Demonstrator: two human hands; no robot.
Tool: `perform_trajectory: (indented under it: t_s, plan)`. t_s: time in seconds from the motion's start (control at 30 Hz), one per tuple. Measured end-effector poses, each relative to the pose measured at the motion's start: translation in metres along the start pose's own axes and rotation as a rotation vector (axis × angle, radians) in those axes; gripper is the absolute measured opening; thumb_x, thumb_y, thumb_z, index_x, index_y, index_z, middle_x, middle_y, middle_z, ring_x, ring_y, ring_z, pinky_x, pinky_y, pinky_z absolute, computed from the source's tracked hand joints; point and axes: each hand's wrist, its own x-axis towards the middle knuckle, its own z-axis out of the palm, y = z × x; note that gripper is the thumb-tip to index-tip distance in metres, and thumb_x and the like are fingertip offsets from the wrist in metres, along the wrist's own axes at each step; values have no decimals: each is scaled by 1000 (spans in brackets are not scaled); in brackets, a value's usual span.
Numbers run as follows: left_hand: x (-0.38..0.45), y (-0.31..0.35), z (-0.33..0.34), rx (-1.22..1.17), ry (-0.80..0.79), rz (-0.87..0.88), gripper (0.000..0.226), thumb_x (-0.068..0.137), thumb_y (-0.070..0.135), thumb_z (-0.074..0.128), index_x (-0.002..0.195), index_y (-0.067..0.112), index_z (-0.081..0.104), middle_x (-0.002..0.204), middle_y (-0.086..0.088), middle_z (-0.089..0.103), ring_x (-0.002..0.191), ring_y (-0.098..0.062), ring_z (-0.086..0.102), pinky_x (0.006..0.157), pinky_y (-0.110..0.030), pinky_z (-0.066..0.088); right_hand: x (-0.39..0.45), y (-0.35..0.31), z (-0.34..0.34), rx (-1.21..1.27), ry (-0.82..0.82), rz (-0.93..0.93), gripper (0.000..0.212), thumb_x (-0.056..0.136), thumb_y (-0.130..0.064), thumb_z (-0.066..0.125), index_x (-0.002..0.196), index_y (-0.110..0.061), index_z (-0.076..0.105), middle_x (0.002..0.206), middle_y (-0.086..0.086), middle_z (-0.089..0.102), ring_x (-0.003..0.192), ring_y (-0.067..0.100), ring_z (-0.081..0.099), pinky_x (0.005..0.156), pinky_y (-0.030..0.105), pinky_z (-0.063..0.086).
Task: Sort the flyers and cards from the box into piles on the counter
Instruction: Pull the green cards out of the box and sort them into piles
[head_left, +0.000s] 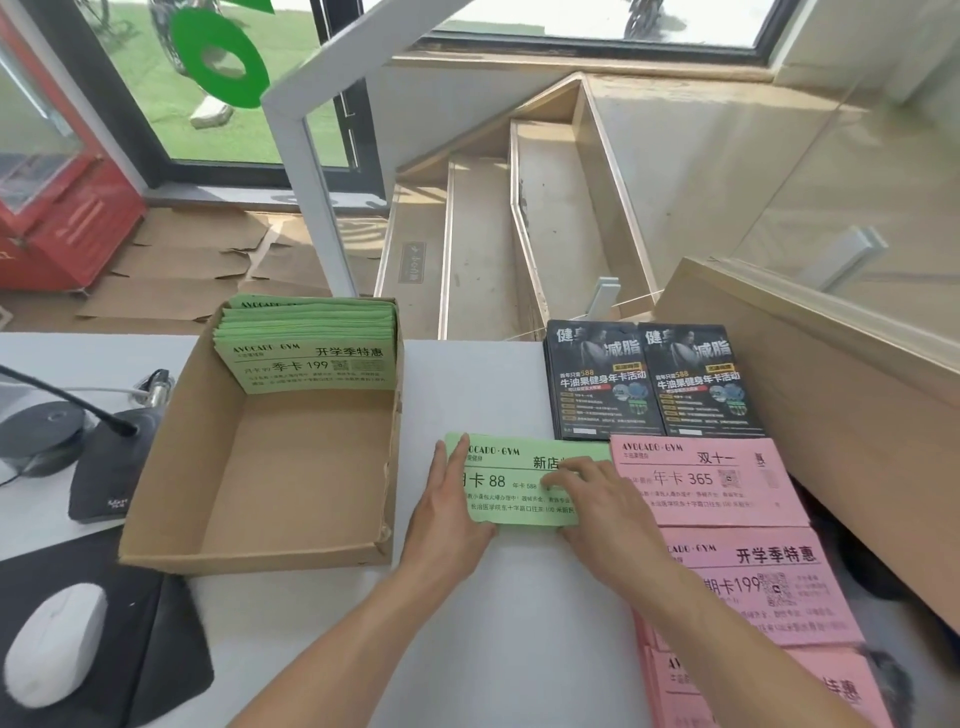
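Both of your hands lie flat and released on the green pile (524, 480), left hand (451, 512) at its left end (nearer the box (260, 467)), right hand (602, 501) at its right, long axis running between them.

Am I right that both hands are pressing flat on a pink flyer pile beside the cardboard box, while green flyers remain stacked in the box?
Not quite: the head view shows the left hand and right hand resting on a green paper flyer pile, not pink. It does lie beside the brown cardboard box, where a stack of green flyers remains.
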Motion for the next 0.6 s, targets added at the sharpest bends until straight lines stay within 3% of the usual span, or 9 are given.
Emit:
perform_trajectory:
  t_s: [0.13, 0.27, 0.33, 0.43, 0.6]
  plan:
    - [-1, -2, 3, 0, -28, -13, 112, 80, 18, 79, 160, 33, 3, 168, 6, -13, 150, -15, 26, 109, -29, 41, -1, -2, 1, 3, -7, -6, 58, 84, -21, 70, 136, -37, 48, 145, -12, 40, 131, 15, 37, 104, 31, 34]
    - [-6, -6, 13, 124, 70, 77, 103, 83, 28, 78, 160, 27, 9, 166, 5, -17, 154, -15, -15, 126, -39, 9, -8, -11, 5, 53, 48, -40, 58, 85, -33, 72, 138, -32, 50, 145, -8, 41, 135, 16, 36, 110, 32, 33]
    - [-11, -7, 17, 196, 128, 112, 87, 85, 37, 76, 156, 26, 27, 167, 1, 3, 153, -16, -9, 126, -39, 7, -11, -13, 10, 48, 32, -60, 56, 84, -40, 72, 135, -31, 53, 139, -9, 45, 131, 17, 40, 107, 33, 35]
    - [-17, -12, 21, 275, 221, 156, 65, 84, 43, 75, 141, 23, 51, 156, 0, 31, 148, -20, 14, 123, -38, 17, -11, -11, 19, 41, 61, -58, 53, 82, -42, 72, 130, -33, 54, 133, -10, 47, 125, 18, 43, 103, 34, 37]
    - [-26, -29, 25, 325, 221, 239, 71, 83, 39, 74, 147, 26, 45, 156, 4, 33, 145, -17, 21, 117, -34, 28, -10, -15, 26, -2, 71, -19, 51, 80, -37, 71, 126, -36, 49, 132, -12, 45, 123, 18, 41, 100, 34, 36]
